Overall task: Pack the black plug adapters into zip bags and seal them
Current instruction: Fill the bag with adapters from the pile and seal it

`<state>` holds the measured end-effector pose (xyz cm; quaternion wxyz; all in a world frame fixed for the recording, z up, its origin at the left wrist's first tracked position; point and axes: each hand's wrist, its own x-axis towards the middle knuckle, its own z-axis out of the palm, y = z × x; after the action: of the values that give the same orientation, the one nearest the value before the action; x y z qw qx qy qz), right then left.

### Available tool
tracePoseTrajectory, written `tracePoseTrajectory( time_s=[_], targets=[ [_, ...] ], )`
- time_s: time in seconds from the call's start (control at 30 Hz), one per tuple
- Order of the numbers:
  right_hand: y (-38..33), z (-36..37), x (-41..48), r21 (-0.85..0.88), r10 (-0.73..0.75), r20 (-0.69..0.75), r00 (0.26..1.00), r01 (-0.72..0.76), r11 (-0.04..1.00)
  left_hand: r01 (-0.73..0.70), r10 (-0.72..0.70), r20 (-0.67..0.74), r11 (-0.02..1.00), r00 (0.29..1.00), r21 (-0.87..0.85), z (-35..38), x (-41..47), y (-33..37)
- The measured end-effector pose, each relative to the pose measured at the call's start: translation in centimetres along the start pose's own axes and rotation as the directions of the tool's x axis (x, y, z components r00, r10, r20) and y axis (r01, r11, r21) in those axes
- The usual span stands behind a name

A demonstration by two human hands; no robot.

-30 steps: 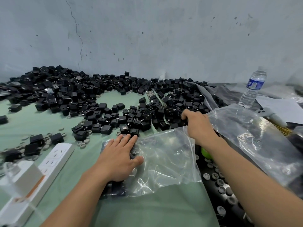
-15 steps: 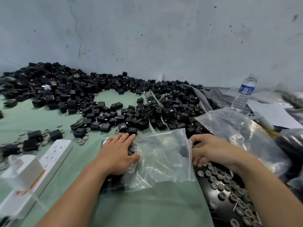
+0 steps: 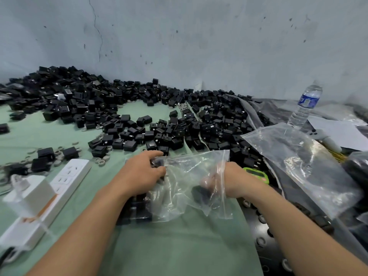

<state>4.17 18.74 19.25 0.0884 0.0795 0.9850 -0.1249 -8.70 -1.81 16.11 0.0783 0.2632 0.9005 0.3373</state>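
My hands at the zip bag [image 3: 191, 168].
Left hand [image 3: 141, 174] pinches its edge; right hand [image 3: 229, 179], inside, curls round an adapter [image 3: 199, 194].

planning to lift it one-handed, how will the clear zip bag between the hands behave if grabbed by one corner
Probably floppy: the zip bag is thin, creased film that sags around the right hand reaching into it. Likely bottom-heavy and swingy, since a black adapter sits inside. The glossy plastic may slip.

Small packing workshop, green-covered bench [image 3: 169, 246] against a bare cracked wall [image 3: 199, 46], hundreds of loose black adapters [image 3: 79, 104] heaped on it, clear zip bags [image 3: 298, 156], white power strip [image 3: 67, 176], water bottle [image 3: 306, 104]
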Motion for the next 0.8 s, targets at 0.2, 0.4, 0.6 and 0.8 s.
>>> tracePoseTrajectory(
  time_s=[0.2, 0.4, 0.6, 0.8],
  targets=[
    [1.2, 0.5, 0.9, 0.110, -0.084, -0.237, 0.968, 0.112, 0.988, -0.059, 0.055, -0.251, 0.998, 0.967, -0.010, 0.1, -0.7, 1.8],
    [2.5, 0.4, 0.1, 0.200, -0.315, 0.005, 0.949, 0.308, 0.930, 0.039, -0.021, -0.289, 0.998, 0.957, 0.057, -0.9, -0.5, 1.2],
    [0.0, -0.1, 0.9, 0.431, -0.363, -0.242, 0.900, 0.435, 0.791, 0.025, -0.035, -0.317, 0.999, 0.948, -0.035, -1.7, -1.5, 2.1],
    [-0.8, 1.5, 2.4, 0.512, -0.292, -0.187, 0.938, 0.346, 0.786, -0.174, 0.187, -0.104, 0.977, 0.977, 0.125, 0.9, -3.5, 6.0]
  ],
)
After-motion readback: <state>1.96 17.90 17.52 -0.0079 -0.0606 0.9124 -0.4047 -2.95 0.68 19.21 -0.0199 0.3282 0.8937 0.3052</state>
